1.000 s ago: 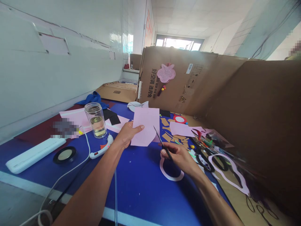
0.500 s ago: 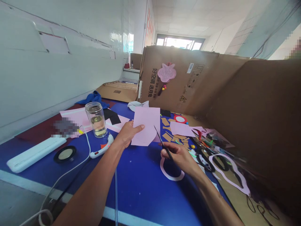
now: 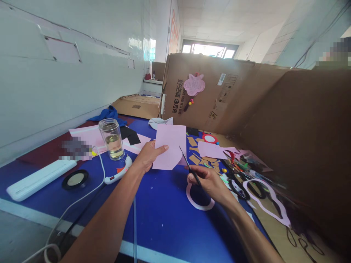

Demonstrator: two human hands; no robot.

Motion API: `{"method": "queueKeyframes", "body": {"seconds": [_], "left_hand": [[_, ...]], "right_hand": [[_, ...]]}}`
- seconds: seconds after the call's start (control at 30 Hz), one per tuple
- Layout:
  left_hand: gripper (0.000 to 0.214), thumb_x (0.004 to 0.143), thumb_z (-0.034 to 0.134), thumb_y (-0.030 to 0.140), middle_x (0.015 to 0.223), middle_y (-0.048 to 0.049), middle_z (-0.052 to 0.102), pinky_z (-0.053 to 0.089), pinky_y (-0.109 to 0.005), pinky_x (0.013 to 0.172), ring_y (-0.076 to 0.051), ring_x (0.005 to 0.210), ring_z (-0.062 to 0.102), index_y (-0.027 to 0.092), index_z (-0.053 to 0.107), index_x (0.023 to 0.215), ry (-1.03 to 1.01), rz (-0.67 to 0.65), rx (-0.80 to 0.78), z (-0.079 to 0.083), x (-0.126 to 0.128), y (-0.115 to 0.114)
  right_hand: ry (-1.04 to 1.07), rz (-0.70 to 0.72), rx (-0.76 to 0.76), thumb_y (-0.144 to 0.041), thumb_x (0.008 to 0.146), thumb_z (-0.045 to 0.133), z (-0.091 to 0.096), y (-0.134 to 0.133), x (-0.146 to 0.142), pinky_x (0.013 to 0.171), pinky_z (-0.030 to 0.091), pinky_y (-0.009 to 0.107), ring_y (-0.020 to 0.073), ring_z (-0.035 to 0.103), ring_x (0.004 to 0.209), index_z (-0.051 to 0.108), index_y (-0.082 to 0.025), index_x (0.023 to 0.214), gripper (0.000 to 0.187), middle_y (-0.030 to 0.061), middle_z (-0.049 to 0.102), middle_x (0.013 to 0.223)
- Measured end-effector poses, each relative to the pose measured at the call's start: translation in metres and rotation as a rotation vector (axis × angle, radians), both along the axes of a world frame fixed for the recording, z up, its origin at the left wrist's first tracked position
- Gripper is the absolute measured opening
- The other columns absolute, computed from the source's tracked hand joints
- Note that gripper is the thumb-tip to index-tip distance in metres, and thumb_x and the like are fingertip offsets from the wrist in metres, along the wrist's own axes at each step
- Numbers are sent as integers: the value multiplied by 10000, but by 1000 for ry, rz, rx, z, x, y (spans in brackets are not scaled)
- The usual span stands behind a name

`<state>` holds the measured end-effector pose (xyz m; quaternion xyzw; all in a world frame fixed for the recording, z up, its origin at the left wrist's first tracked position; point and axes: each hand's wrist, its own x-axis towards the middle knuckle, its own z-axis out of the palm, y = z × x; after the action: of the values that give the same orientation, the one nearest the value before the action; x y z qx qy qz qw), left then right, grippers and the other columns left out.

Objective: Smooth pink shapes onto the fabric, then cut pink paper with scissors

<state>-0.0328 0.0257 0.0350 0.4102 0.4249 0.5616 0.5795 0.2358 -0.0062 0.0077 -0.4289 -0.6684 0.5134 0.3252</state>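
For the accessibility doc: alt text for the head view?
First-person view at a blue table: the left hand holds up a sheet of pink paper while the right hand grips a slim pointed black tool beside it. Nearby lie a glass jar of yellowish liquid, a white glue gun, black-handled scissors and tan paper scraps, with cardboard sheets standing behind.

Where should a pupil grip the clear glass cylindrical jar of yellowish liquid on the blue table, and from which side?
Wrap around the straight wall of the clear glass jar, coming from the near left. It stands upright without a handle, so a sideways grip keeps it level; the white hot glue gun lying at its near right crowds that side.
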Motion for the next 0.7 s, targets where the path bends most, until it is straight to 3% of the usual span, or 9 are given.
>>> {"method": "queueKeyframes", "body": {"seconds": [0.33, 0.7], "left_hand": [[436, 716, 1015, 359, 1104, -176, 884, 672, -420, 821, -306, 885, 839, 124, 844, 1042, 3, -9, 9, -1, -1, 0], [344, 750, 984, 310, 1090, -172, 887, 663, -396, 798, -284, 846, 833, 131, 850, 1012, -4, 1, 3, -1, 1, -1]], "right_hand": [[0, -32, 33, -630, 844, 849, -7, 3, 1, 669, 408, 316, 162, 481, 693, 834, -173, 1199, 579, -25, 593, 728], [-1, -28, 13, -620, 840, 832, -5, 3, 0, 685, 408, 329, 174, 491, 714, 826, -171, 1237, 600, -17, 599, 755]]}}
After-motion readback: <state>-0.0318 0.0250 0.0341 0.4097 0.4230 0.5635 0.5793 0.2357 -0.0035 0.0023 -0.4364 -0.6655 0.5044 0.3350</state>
